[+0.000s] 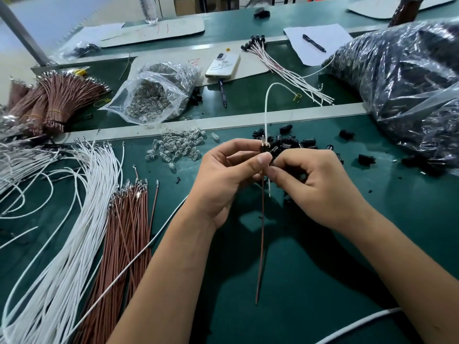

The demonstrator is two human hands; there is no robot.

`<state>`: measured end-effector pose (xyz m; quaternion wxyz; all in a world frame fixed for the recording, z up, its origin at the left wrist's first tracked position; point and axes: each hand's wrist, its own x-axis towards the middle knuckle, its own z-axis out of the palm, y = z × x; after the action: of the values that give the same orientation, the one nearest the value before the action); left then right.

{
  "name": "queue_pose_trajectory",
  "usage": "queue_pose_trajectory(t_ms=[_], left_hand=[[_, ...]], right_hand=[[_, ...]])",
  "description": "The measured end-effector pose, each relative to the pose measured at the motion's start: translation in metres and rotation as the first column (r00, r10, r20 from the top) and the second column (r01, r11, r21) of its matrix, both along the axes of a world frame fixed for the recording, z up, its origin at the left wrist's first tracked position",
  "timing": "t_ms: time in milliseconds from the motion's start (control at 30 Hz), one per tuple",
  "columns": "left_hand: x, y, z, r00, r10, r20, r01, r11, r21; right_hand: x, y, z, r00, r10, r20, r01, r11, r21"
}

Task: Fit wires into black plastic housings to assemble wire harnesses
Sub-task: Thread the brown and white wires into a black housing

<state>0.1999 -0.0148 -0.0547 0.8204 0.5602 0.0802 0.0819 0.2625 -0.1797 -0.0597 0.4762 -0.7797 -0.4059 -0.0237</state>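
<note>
The black housing (272, 153) is showing only in part, the fingers (263, 160) of both hands covering its lower body, so how deep the two wires are sitting in it cannot be told. Right of the housing, the big plastic bag (407, 78) is running off the picture's right edge, its dark contents blurring behind glare. Left of the housing, the white wires (82, 194) are running past the left and bottom edges. Far behind the housing, a clear bottle (148, 8) is being cut off by the top edge.
</note>
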Motion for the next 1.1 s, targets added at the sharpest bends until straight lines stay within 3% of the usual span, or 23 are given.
queue_pose_trajectory(t_ms=[100,167,267,333,400,500,667,833,967,1100], left_hand=[[0.0,0.001,0.001,1.0,0.021,0.019,-0.02,0.998,-0.062],[0.0,0.003,0.004,0.998,0.053,0.032,-0.047,0.987,-0.152],[0.0,0.009,0.007,0.992,0.113,0.048,-0.094,0.951,-0.295],[0.0,0.013,0.009,0.989,0.135,0.063,-0.105,0.932,-0.346],[-0.001,0.016,0.009,0.989,0.133,0.07,-0.104,0.942,-0.318],[0.0,0.014,0.007,0.991,0.127,0.046,-0.113,0.965,-0.235],[0.003,0.015,0.007,0.978,0.209,-0.018,-0.205,0.933,-0.295],[0.002,0.01,0.004,0.99,0.115,-0.079,-0.126,0.981,-0.149],[0.004,0.01,0.003,0.98,0.18,-0.086,-0.193,0.965,-0.18],[0.005,0.02,0.003,0.958,0.271,-0.093,-0.287,0.908,-0.305]], right_hand=[[-0.001,-0.002,0.0,0.996,0.068,-0.05,-0.069,0.998,-0.008],[-0.001,-0.006,0.004,0.975,0.188,-0.115,-0.198,0.977,-0.079],[-0.004,-0.011,0.014,0.866,0.392,-0.309,-0.465,0.859,-0.215],[-0.005,-0.012,0.016,0.81,0.433,-0.395,-0.545,0.805,-0.234],[-0.008,-0.006,0.013,0.833,0.382,-0.4,-0.467,0.873,-0.138],[-0.008,0.008,0.005,0.884,0.209,-0.417,-0.201,0.977,0.063],[-0.009,0.009,-0.002,0.869,0.213,-0.447,-0.244,0.97,-0.013],[-0.012,0.02,-0.004,0.912,0.054,-0.406,-0.022,0.996,0.083],[-0.01,0.016,-0.005,0.926,0.06,-0.372,-0.067,0.998,-0.006],[-0.01,0.007,-0.001,0.882,0.187,-0.433,-0.279,0.947,-0.158]])
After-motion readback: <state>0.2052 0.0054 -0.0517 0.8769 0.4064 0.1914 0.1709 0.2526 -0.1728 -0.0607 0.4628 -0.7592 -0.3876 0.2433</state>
